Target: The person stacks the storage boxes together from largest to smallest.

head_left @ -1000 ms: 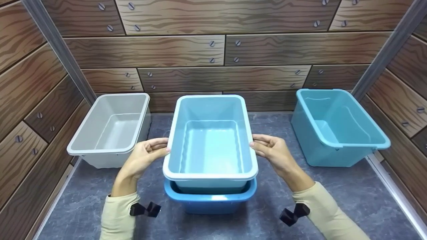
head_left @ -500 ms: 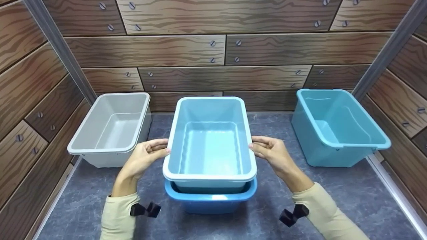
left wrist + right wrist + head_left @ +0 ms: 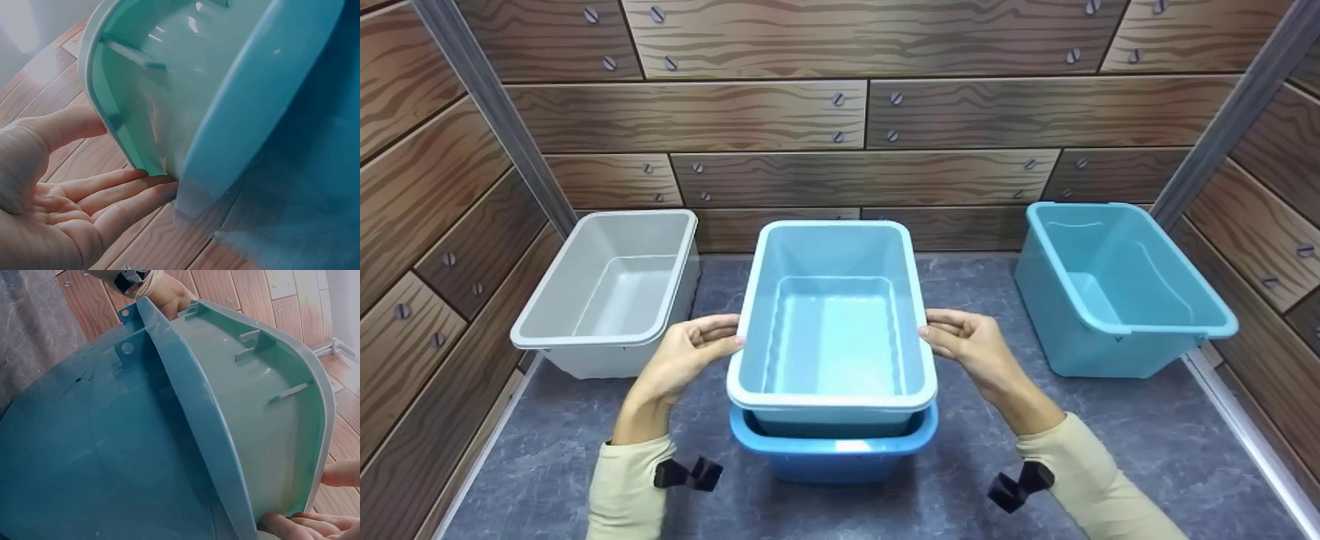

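Observation:
A light blue plastic bin (image 3: 832,400) sits partly nested inside a darker blue tub (image 3: 840,466), its rim standing above the tub's. My left hand (image 3: 688,356) pinches the bin's left rim, thumb at the edge and fingers beneath, as the left wrist view shows with the hand (image 3: 73,191) beside the outer wall (image 3: 185,73). On the opposite side my right hand (image 3: 969,346) holds the right rim in the same way. In the right wrist view its fingertips reach below the bin's edge, close to the tub rim (image 3: 197,399). Most of the bin's lower walls are hidden in the tub.
To the left stands a grey bin (image 3: 585,342), close to my left wrist. A teal bin (image 3: 1099,349) is at the right rear. Wood-patterned walls (image 3: 840,172) enclose the dark grey tabletop (image 3: 960,480) at the back and both sides.
The light blue bin has sunk slightly toward the tub, and both hands have come down a little with it. The tub and the other bins stay in place.

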Tool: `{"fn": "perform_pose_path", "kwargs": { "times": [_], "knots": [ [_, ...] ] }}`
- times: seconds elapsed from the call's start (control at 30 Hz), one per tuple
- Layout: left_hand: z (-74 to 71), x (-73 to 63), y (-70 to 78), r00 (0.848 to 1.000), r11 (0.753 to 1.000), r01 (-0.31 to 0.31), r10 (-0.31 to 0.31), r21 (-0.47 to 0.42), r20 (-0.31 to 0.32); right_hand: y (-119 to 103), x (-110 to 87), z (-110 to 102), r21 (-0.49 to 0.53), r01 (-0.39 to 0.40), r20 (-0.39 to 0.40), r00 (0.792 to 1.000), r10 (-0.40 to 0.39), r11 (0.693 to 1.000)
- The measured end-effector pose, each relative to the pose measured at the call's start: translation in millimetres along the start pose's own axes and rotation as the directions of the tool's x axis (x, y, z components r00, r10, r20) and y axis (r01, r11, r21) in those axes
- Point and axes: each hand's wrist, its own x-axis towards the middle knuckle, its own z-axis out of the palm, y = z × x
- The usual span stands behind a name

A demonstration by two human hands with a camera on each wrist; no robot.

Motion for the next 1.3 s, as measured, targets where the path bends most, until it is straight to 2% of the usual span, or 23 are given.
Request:
{"fn": "perform_pose_path", "kwargs": {
  "times": [0.33,0.87,1.1,1.3],
  "knots": [
    [0.2,-1.1,0.2,1.000,0.999,0.013,-0.013,0.029,-0.006,-0.7,-1.6,0.4,-0.056,-0.001,-0.004,1.000,0.001,0.998],
    [0.8,-1.2,-4.0,1.000,0.997,0.013,-0.012,0.082,-0.019,1.2,-1.5,1.7,-0.064,0.023,0.003,1.000,-0.023,0.998],
    [1.9,-1.2,-4.9,1.000,0.996,0.003,-0.001,0.085,-0.023,1.2,-2.0,4.4,-0.060,0.040,-0.011,0.999,-0.041,0.997],
    [2.5,-1.5,-4.7,1.000,0.995,-0.017,0.020,0.102,-0.024,0.4,-3.4,7.7,-0.096,0.075,-0.017,0.997,-0.077,0.992]
  ]
}}
